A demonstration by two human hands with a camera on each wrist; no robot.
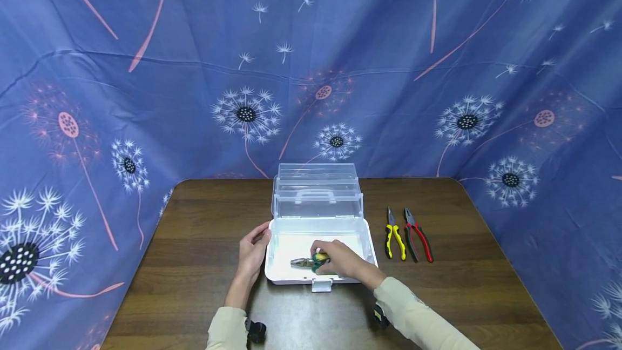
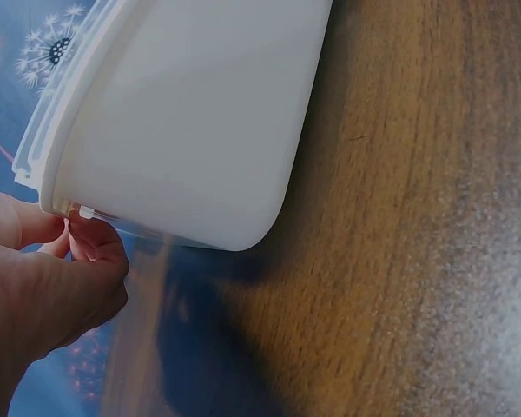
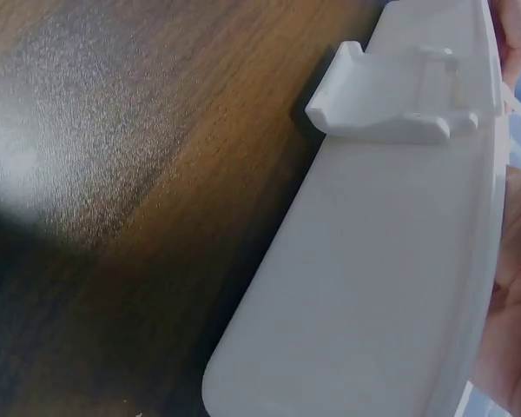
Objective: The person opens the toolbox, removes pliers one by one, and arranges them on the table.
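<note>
A white plastic toolbox (image 1: 286,271) stands on the table with its clear lid (image 1: 318,190) swung up at the back. Its front latch (image 3: 391,95) hangs out from the wall in the right wrist view. My right hand (image 1: 340,259) reaches into the box and grips pliers (image 1: 302,263) by their green and yellow handles, the metal jaws pointing left. My left hand (image 1: 254,253) holds the box's left rim, thumb and fingers pinching the edge in the left wrist view (image 2: 65,278). The box wall hides most of the right hand from its wrist camera.
Right of the box lie yellow-and-black long-nose pliers (image 1: 396,241) and red-and-black pliers (image 1: 424,242), tips toward the back. The brown wooden table (image 1: 204,220) ends at a blue dandelion-print cloth (image 1: 389,96) behind and at the sides.
</note>
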